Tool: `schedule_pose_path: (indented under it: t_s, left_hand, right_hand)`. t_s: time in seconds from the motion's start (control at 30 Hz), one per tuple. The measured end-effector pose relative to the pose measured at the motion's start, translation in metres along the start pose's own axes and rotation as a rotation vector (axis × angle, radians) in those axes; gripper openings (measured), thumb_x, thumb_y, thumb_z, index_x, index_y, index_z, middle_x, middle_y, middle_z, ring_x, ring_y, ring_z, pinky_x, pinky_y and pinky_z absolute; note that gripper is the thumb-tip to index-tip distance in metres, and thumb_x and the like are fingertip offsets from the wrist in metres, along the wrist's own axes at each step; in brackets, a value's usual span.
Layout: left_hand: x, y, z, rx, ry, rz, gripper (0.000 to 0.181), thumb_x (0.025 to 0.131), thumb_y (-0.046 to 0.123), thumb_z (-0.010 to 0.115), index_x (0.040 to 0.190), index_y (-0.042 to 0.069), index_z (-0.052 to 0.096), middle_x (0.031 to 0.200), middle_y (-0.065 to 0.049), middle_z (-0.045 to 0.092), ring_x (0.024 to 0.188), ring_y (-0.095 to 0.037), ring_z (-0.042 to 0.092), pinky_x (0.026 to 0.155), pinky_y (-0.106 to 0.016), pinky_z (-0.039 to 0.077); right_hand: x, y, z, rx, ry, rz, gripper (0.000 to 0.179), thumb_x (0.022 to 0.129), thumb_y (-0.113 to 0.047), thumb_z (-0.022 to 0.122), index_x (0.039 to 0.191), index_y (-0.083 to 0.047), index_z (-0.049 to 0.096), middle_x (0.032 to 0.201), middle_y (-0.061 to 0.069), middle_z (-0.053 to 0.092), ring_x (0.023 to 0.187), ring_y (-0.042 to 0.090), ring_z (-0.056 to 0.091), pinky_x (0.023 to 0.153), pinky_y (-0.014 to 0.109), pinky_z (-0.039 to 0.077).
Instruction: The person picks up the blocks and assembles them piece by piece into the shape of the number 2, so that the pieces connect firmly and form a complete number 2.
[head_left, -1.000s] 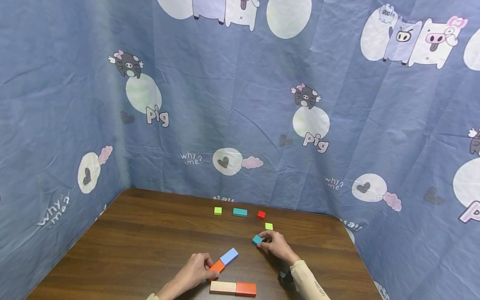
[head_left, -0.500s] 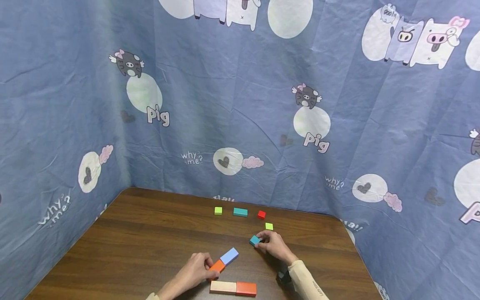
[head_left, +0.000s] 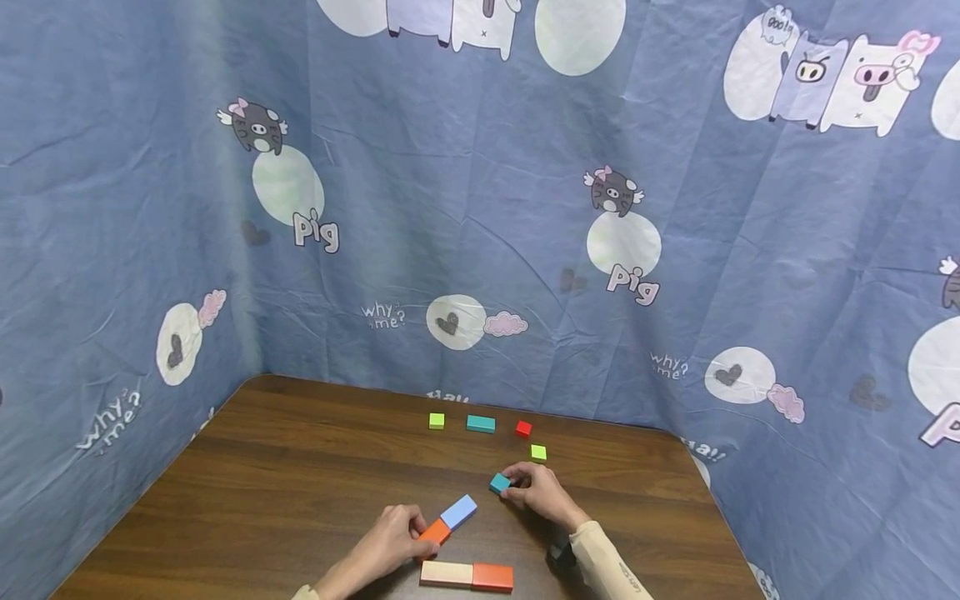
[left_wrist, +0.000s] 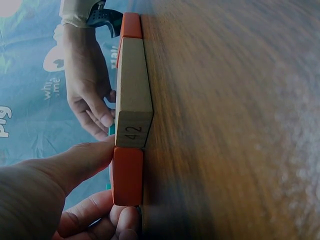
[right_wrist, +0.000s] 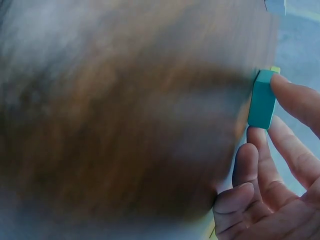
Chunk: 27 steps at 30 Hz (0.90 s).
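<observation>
Near, the left hand (head_left: 392, 535) held its fingers pinched on an orange block (head_left: 436, 530), partly hiding it, touching a blue block (head_left: 459, 512); a bump could have parted them. Farther, the right hand (head_left: 546, 495) pinched a teal block (head_left: 498, 482) by its fingertips; a weak grip might have let it slip. Whether it touched the bench (head_left: 300, 467) was unclear.

A blue curtain (head_left: 487, 192) with printed pigs (head_left: 862, 93), pale circles (head_left: 623, 244) and "pig" lettering (head_left: 315, 231) fills the upper part of the frame and both sides; a dark brown wood-grain bench (head_left: 262, 475) spans the lower middle.
</observation>
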<state>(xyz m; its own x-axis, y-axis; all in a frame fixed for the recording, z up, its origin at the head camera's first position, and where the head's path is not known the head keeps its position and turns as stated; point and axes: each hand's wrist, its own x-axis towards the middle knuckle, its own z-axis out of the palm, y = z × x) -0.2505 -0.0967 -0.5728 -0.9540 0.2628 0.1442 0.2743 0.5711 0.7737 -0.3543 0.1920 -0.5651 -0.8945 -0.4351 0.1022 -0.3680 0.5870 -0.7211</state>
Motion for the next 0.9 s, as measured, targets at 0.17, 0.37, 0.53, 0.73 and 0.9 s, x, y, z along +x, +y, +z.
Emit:
schedule_pose_path:
  t_s: [0.17,0.37,0.53,0.73,0.9]
  left_hand:
    - [-0.001,0.001,0.0,0.006,0.004,0.0,0.03,0.069,0.025,0.085,0.076,0.007,0.062,0.071,0.002,0.059,0.061,-0.004,0.046,0.052,-0.02,0.038]
    - [-0.001,0.001,-0.001,0.003,0.0,0.002,0.029,0.069,0.024,0.084,0.076,0.006,0.062,0.071,0.001,0.059,0.061,-0.004,0.046,0.052,-0.02,0.038]
    - [0.0,0.001,-0.002,0.004,-0.011,-0.01,0.03,0.07,0.025,0.084,0.077,0.006,0.062,0.072,0.001,0.059,0.061,-0.005,0.046,0.052,-0.02,0.037]
    - [0.0,0.002,-0.001,0.017,-0.004,-0.023,0.03,0.07,0.025,0.084,0.076,0.007,0.062,0.071,0.002,0.058,0.061,-0.006,0.045,0.052,-0.02,0.036]
    - [0.0,0.002,-0.001,0.027,0.003,-0.018,0.03,0.069,0.025,0.084,0.075,0.007,0.062,0.071,0.002,0.058,0.061,-0.005,0.045,0.052,-0.02,0.036]
  right_hand:
    - [0.001,-0.002,0.004,0.007,-0.017,-0.003,0.027,0.082,-0.02,0.077,0.104,-0.008,0.068,0.092,0.005,0.068,0.074,0.005,0.055,0.062,0.02,0.044]
    - [0.002,-0.005,0.008,0.015,-0.043,-0.011,0.028,0.081,-0.022,0.077,0.104,-0.008,0.068,0.091,0.004,0.067,0.076,0.005,0.056,0.064,0.021,0.045]
    - [0.004,-0.008,0.011,0.0,-0.047,-0.025,0.028,0.081,-0.023,0.078,0.104,-0.009,0.069,0.089,0.003,0.067,0.074,0.004,0.055,0.063,0.02,0.044]
    - [0.005,-0.011,0.014,0.006,-0.054,-0.031,0.028,0.08,-0.022,0.078,0.104,-0.009,0.069,0.09,0.003,0.067,0.072,0.004,0.054,0.06,0.02,0.044]
    - [0.005,-0.012,0.016,-0.007,-0.066,-0.055,0.029,0.081,-0.023,0.077,0.105,-0.009,0.069,0.09,0.002,0.067,0.072,0.002,0.054,0.061,0.02,0.045]
